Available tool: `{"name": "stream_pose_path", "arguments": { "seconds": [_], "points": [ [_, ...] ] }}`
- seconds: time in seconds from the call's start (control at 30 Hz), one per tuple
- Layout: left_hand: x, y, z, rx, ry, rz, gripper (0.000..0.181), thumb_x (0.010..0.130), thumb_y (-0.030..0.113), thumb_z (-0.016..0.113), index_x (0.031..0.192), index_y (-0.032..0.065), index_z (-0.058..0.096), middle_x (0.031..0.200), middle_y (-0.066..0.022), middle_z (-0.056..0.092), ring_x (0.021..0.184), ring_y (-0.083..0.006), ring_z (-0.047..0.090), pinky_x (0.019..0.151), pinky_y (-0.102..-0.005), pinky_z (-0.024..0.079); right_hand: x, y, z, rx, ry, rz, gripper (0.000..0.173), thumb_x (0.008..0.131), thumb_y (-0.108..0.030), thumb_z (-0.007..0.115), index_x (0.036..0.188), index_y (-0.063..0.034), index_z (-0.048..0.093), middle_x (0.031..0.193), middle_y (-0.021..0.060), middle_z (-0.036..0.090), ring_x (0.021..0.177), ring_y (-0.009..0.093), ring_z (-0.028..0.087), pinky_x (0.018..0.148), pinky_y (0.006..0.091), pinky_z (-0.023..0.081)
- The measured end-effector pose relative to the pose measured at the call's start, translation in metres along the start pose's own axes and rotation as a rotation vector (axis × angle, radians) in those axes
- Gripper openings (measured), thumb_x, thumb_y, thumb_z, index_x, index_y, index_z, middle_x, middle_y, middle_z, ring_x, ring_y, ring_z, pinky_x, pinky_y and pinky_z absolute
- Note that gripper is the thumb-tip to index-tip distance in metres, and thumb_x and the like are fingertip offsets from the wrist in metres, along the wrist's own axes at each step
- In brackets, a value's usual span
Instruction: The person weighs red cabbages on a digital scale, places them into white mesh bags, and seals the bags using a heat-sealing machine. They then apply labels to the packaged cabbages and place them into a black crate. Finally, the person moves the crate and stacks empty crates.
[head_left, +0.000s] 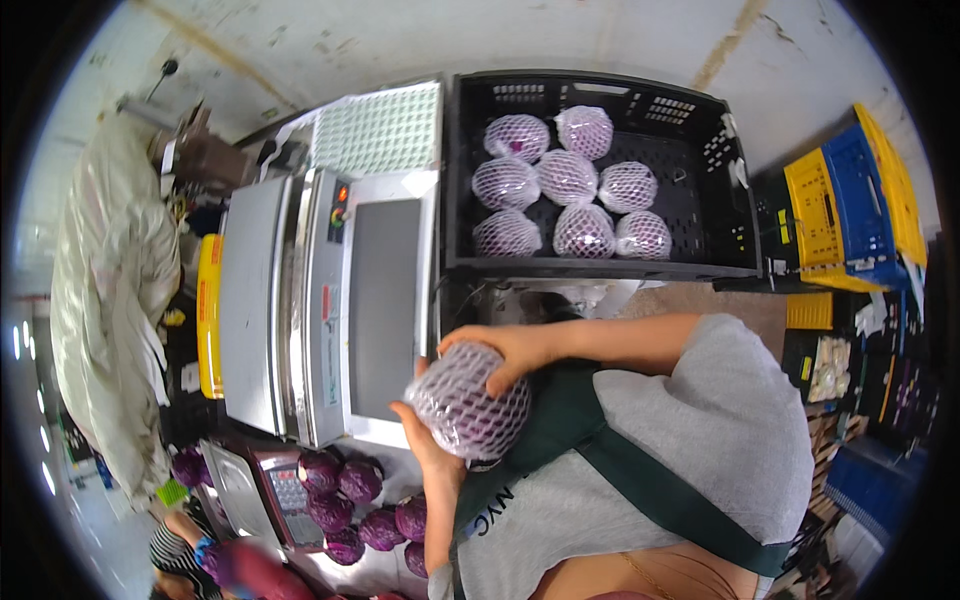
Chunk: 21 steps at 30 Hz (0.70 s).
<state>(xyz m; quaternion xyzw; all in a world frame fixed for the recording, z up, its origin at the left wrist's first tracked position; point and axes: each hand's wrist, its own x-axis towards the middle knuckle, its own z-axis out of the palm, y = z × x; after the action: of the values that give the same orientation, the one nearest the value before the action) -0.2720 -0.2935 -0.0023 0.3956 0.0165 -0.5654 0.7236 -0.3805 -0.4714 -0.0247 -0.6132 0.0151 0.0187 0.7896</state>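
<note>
Both hands hold one red cabbage in a white foam net and shiny clear film (472, 401), in front of the green apron. My right hand (491, 349) grips its upper side, with the thumb over the net. My left hand (431, 442) supports its lower left side. Just left of the cabbage is a film-wrapping machine (319, 300) with a dark flat plate (386, 300). Above, a black plastic crate (600, 270) holds several netted, wrapped red cabbages (566, 177). Several bare red cabbages (330, 510) lie below the machine, beside a scale with a keypad (289, 502).
A green-and-white patterned sheet (379, 127) lies at the machine's upper end. Yellow and blue crates (855, 202) are stacked at right. A pale cloth cover (112, 300) hangs at far left. Another person's arm (184, 529) shows at lower left, near a blurred reddish-purple shape.
</note>
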Motion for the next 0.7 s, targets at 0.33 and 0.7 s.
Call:
{"name": "stream_pose_path", "arguments": {
  "seconds": [0.33,0.7],
  "points": [
    [0.094,-0.094,0.1,0.501,-0.382,-0.122,0.062,0.088,0.041,0.046,0.131,0.0006,0.029,0.123,-0.0209,0.046,0.112,-0.0295,0.048,0.094,-0.0385,0.038,-0.206,-0.002,-0.227,0.515,1.165,-0.339,0.065,0.073,-0.042,0.06,0.125,-0.008,0.041,0.12,0.0105,0.049,0.111,0.024,0.047,0.094,0.0359,0.038],
    [0.112,-0.122,0.117,0.6,-0.06,-0.174,0.036,0.091,0.02,0.047,0.122,0.0023,0.045,0.113,-0.012,0.055,0.1,-0.0196,0.055,0.084,-0.0303,0.044,-0.294,0.218,-0.481,-0.199,1.38,0.412,0.065,0.079,-0.044,0.058,0.12,0.0048,0.043,0.114,0.0171,0.052,0.099,0.026,0.053,0.09,0.0329,0.039]
  ]
}}
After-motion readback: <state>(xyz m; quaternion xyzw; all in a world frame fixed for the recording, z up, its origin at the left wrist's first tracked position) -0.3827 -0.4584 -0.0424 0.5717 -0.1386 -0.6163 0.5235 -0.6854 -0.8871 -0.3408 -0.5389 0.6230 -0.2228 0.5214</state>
